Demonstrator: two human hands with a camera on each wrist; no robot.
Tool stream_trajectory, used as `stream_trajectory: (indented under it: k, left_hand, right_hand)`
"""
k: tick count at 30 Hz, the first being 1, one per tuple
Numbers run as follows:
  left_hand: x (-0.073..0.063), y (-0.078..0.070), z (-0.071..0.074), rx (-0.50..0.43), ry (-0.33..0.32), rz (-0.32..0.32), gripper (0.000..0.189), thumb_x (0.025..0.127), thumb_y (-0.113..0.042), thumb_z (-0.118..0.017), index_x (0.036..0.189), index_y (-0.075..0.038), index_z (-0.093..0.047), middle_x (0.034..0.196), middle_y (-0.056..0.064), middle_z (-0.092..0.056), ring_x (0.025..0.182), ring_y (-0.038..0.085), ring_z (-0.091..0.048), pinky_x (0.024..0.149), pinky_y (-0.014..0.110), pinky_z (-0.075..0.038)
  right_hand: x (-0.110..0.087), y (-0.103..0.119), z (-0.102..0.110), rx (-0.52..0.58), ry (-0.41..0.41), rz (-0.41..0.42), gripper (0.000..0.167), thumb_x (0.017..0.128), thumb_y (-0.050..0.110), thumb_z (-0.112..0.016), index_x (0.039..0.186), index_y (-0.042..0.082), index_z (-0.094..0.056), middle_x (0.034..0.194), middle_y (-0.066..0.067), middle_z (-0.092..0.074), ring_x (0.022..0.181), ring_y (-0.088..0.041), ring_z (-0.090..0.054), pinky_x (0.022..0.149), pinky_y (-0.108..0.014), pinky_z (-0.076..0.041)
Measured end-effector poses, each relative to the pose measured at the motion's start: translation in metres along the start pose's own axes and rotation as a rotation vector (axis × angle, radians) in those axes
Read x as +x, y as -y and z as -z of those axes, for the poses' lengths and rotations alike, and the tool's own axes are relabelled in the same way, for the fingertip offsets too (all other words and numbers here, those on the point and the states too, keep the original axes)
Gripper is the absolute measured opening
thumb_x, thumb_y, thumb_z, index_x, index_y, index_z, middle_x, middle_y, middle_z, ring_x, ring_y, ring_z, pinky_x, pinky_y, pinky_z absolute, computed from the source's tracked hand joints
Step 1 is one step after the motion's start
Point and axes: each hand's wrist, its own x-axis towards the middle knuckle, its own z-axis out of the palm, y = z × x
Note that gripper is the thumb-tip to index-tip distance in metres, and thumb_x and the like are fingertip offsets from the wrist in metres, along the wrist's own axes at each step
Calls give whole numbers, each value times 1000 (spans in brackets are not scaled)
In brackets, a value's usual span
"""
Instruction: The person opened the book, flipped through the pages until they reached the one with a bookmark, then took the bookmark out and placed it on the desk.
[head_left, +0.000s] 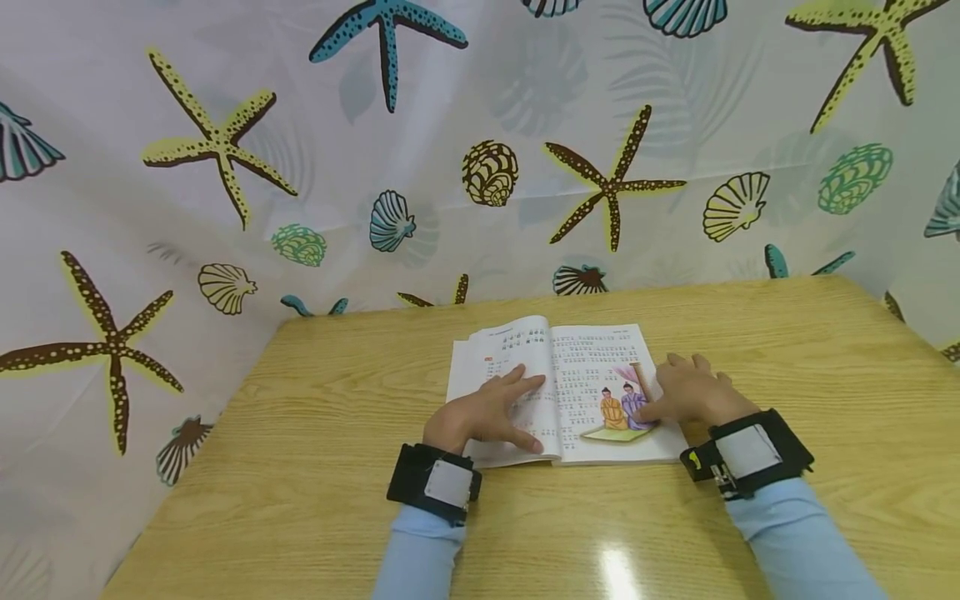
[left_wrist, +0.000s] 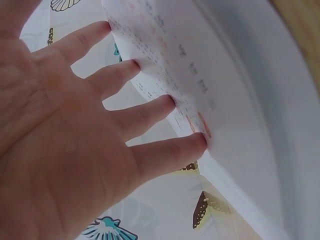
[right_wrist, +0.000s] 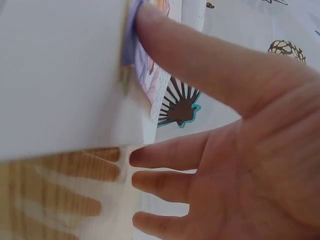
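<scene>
An open book [head_left: 592, 354] lies on the wooden table, its left pages bowed up near the spine. On the left page, which holds printed text, my left hand [head_left: 491, 410] rests with fingers spread. In the left wrist view its fingertips touch the printed page [left_wrist: 220, 95]. At the book's right edge is my right hand [head_left: 693, 393], with its thumb on the right page beside a coloured picture of two robed figures [head_left: 613, 408]. The right wrist view shows the thumb [right_wrist: 200, 55] against the page and the other fingers extended past its edge, near the table.
The wooden table [head_left: 337, 417] extends around the book on all sides. Behind it hangs a white cloth [head_left: 465, 83] printed with starfish and shells. Black straps with pale plates circle both wrists, over light blue sleeves [head_left: 423, 554]. Light glares off the table's near part.
</scene>
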Motion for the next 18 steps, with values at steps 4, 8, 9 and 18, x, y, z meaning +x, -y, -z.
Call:
stream_trajectory:
  k: [4,8,9,18]
  left_hand:
    - [0,1,0,9,3,-2,95,82,-29,-87,160,-21,-34,169,7,-13,154,34,-11,121,55,-18]
    - [-1,1,0,11,5,-7,95,83,-29,-87,160,-21,-33,169,8,-13,154,35,-11,121,55,-18]
    - [-1,1,1,10,6,-8,94,83,-28,-86,161,-20,-33,169,8,-13,154,35,-11,121,56,-18]
    - [1,2,0,16,10,-21,94,83,-28,-86,161,-18,-33,169,10,-13,154,35,-11,121,55,-18]
  right_hand:
    - [0,0,2,0,2,-1,53,84,38,-81,97,-10,-62,126,-38,-51,124,-67,-34,97,-82,-28]
    - [-1,6,3,-30,-40,21,46,81,37,-83,92,-4,-64,130,-38,-51,127,-67,-32,100,-82,-25]
    - [-2,8,3,-46,-67,25,47,81,36,-83,95,-5,-65,131,-38,-52,127,-66,-33,100,-81,-26]
    - [0,5,3,63,-448,124,16,88,0,-71,76,-3,-61,68,-9,-54,63,-24,-50,54,-35,-41]
